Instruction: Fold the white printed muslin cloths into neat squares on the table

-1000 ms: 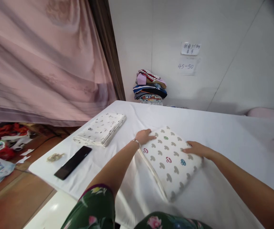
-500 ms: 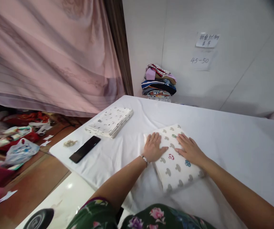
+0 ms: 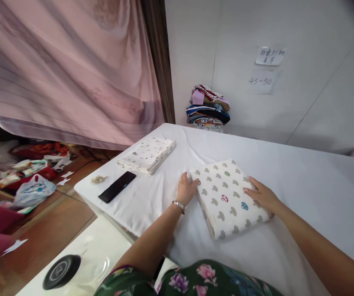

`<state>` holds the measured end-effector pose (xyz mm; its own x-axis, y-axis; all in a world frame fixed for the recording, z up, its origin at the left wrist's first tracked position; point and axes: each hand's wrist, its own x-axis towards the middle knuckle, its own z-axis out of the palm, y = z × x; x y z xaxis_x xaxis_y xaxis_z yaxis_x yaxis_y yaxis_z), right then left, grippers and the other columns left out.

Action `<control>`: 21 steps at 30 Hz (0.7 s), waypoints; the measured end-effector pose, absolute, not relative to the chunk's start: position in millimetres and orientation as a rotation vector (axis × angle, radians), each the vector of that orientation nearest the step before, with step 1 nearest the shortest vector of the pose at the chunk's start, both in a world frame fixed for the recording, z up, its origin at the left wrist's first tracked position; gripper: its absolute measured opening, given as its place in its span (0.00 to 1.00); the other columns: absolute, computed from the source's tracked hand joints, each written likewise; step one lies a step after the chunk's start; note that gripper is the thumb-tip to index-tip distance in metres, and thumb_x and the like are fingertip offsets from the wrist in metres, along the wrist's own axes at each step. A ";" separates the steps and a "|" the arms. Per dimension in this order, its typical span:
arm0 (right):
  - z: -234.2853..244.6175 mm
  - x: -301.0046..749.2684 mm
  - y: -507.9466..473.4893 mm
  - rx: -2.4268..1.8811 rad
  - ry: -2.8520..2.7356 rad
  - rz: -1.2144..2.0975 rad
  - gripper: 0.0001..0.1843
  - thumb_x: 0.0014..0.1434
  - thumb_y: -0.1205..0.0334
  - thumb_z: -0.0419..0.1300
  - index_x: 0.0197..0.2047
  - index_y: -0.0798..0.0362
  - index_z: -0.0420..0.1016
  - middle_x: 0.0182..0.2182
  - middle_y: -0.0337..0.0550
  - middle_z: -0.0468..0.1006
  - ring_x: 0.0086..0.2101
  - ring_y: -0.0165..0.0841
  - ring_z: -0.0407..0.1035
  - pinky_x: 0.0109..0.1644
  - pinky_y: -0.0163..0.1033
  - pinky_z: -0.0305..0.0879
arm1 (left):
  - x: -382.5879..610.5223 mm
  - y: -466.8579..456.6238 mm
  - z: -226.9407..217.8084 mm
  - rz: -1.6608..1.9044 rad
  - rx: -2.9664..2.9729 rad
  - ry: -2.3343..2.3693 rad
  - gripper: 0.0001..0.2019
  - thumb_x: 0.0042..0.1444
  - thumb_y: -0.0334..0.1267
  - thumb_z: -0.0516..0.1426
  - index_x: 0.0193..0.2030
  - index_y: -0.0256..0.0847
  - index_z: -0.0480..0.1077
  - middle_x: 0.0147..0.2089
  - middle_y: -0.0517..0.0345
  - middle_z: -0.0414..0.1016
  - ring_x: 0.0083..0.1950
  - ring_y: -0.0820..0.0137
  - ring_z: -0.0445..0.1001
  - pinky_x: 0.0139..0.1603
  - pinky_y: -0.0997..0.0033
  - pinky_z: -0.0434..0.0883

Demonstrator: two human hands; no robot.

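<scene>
A folded cream cloth (image 3: 231,218) printed with grey mushrooms, a few of them coloured, lies on the white-covered table in front of me. My left hand (image 3: 187,189), wearing a bracelet at the wrist, grips the cloth's left edge with the thumb on top. At the right edge my right hand (image 3: 263,196) holds the cloth between thumb and fingers; some of its fingertips are hidden. Farther left lies another folded white cloth (image 3: 149,154) with small dark prints, apart from both hands.
A black phone (image 3: 117,187) and a small beige tangle (image 3: 98,179) lie near the table's left edge (image 3: 86,201). A dark round object (image 3: 61,271) rests on a lower white surface. Folded textiles (image 3: 208,109) are stacked by the wall. A pink curtain (image 3: 81,74) hangs at left.
My hands have gone from lying flat on top of the mushroom-print cloth to gripping its left and right edges. The view has shifted slightly.
</scene>
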<state>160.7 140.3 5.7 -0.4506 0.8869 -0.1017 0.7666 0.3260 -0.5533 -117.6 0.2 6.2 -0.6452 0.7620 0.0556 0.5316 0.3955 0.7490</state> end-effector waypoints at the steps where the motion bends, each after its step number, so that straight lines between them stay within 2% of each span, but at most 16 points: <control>1: 7.5 160.0 139.4 -1.547 -2.349 0.841 0.42 0.54 0.38 0.50 0.66 0.49 0.47 0.59 0.47 0.61 0.54 0.46 0.62 0.54 0.48 0.62 | -121.6 1.5 7.5 1.102 1.031 2.314 0.31 0.52 0.46 0.55 0.61 0.35 0.53 0.59 0.40 0.62 0.56 0.59 0.66 0.53 0.63 0.63; 4: 11.1 155.2 137.6 -1.612 -2.340 0.921 0.46 0.52 0.38 0.53 0.67 0.51 0.45 0.57 0.49 0.64 0.50 0.46 0.65 0.52 0.48 0.64 | -128.8 10.4 11.2 1.080 0.931 2.242 0.34 0.49 0.44 0.58 0.61 0.35 0.52 0.54 0.42 0.68 0.51 0.61 0.70 0.50 0.65 0.64; 8: 14.4 162.1 156.3 -1.613 -2.340 0.916 0.44 0.49 0.40 0.57 0.65 0.48 0.50 0.52 0.50 0.70 0.46 0.46 0.69 0.48 0.46 0.66 | -122.7 24.2 11.4 1.068 0.953 2.259 0.35 0.44 0.39 0.62 0.59 0.35 0.54 0.54 0.42 0.67 0.53 0.62 0.68 0.50 0.68 0.63; 12: 27.2 183.5 206.6 -1.625 -2.338 0.694 0.45 0.48 0.46 0.60 0.65 0.50 0.50 0.48 0.52 0.73 0.44 0.45 0.70 0.47 0.47 0.66 | -98.2 37.0 7.9 1.002 1.142 2.212 0.32 0.41 0.45 0.64 0.52 0.36 0.61 0.51 0.43 0.68 0.52 0.61 0.68 0.48 0.69 0.64; 15: 36.4 187.2 227.4 -1.697 -2.335 0.302 0.37 0.51 0.54 0.57 0.63 0.57 0.56 0.51 0.57 0.69 0.50 0.51 0.64 0.51 0.52 0.61 | -82.2 46.2 4.4 0.922 1.301 2.123 0.26 0.44 0.52 0.61 0.46 0.39 0.66 0.46 0.47 0.72 0.46 0.62 0.71 0.43 0.68 0.67; 17: 36.7 178.3 217.9 -1.587 -2.374 0.175 0.32 0.53 0.57 0.55 0.60 0.58 0.60 0.54 0.57 0.66 0.53 0.50 0.60 0.55 0.52 0.57 | -79.3 50.1 0.0 0.934 1.324 2.118 0.24 0.47 0.53 0.59 0.47 0.40 0.66 0.45 0.49 0.72 0.44 0.63 0.72 0.42 0.67 0.68; 19: 32.0 164.7 191.2 -1.366 -2.434 0.242 0.27 0.55 0.57 0.52 0.58 0.54 0.64 0.56 0.52 0.65 0.55 0.46 0.58 0.58 0.50 0.55 | -81.8 50.7 -6.6 1.017 1.314 2.125 0.24 0.50 0.51 0.58 0.51 0.41 0.65 0.47 0.51 0.72 0.43 0.65 0.72 0.42 0.68 0.68; 21: 25.5 152.9 156.2 -1.192 -2.430 0.408 0.23 0.57 0.53 0.51 0.55 0.49 0.67 0.55 0.46 0.66 0.55 0.43 0.60 0.57 0.49 0.58 | -85.8 47.6 -13.6 1.133 1.316 2.101 0.24 0.52 0.47 0.57 0.54 0.42 0.63 0.48 0.53 0.71 0.38 0.70 0.73 0.41 0.69 0.70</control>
